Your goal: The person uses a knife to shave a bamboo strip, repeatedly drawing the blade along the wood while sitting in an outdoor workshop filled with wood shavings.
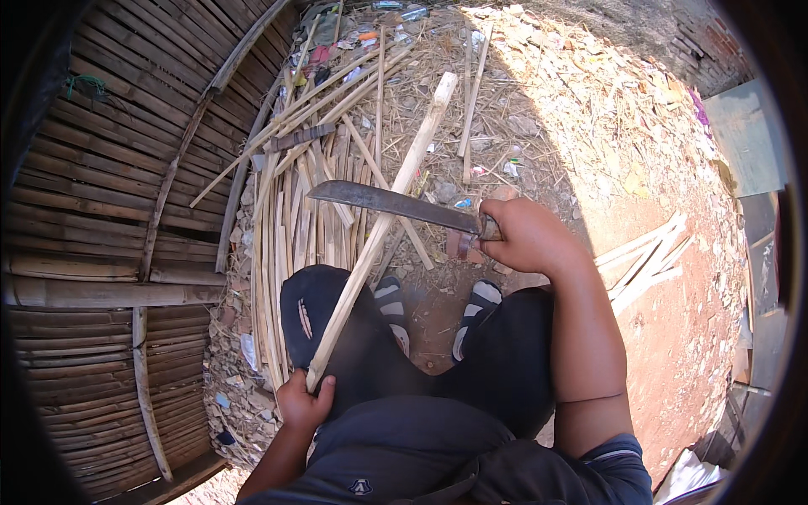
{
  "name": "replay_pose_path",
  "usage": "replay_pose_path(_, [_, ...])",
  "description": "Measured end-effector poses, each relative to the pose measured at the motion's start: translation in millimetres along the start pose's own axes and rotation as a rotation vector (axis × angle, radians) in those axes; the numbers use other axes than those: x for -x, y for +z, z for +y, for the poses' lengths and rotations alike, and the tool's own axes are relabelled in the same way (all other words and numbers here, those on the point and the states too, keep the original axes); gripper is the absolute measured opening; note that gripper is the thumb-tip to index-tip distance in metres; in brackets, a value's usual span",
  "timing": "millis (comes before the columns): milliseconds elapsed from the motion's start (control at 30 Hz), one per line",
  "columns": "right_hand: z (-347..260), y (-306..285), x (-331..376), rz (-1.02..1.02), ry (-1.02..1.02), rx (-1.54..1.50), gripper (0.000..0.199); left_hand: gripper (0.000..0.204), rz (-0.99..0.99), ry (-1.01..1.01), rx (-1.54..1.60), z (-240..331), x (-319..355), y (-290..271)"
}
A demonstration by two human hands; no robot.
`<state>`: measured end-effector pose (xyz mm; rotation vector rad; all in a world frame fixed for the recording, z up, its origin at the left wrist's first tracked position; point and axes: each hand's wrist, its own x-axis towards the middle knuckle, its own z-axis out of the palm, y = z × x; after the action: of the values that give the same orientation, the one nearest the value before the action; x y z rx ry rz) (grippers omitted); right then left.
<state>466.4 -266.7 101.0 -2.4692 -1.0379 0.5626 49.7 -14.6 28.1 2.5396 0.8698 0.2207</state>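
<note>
My right hand [528,237] is closed round the handle of a machete [396,204]. Its long, dark blade points left and crosses above a pale wooden stick [380,240]; whether blade and wood touch I cannot tell. The stick slants from my left knee up to the far middle of the view. At its near end, my left hand [305,402] grips it, thumb on top. A large bundle of split strips [295,223] lies on the ground beyond my left knee.
A slatted bamboo wall [118,177] rises on the left. Loose strips [471,93] lie ahead among straw, rubble and litter. More pale strips [648,257] rest on the sunlit ground at right. My socked feet are between my knees. Boards [745,139] stand at the far right.
</note>
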Motion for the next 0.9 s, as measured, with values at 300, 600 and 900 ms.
replay_pose_path(300, [-14, 7, -16, -0.068, -0.096, -0.066, 0.034, 0.048, 0.104, -0.065, -0.07, 4, 34, -11])
replay_pose_path(600, [-33, 6, -25, 0.141, -0.404, -0.043, 0.033, 0.048, 0.177, -0.085, -0.103, 5, 50, -17])
replay_pose_path(900, [-52, 3, 1, 0.238, -0.182, 0.221, 0.034, 0.044, 0.087, -0.072, 0.046, 0, 35, -13])
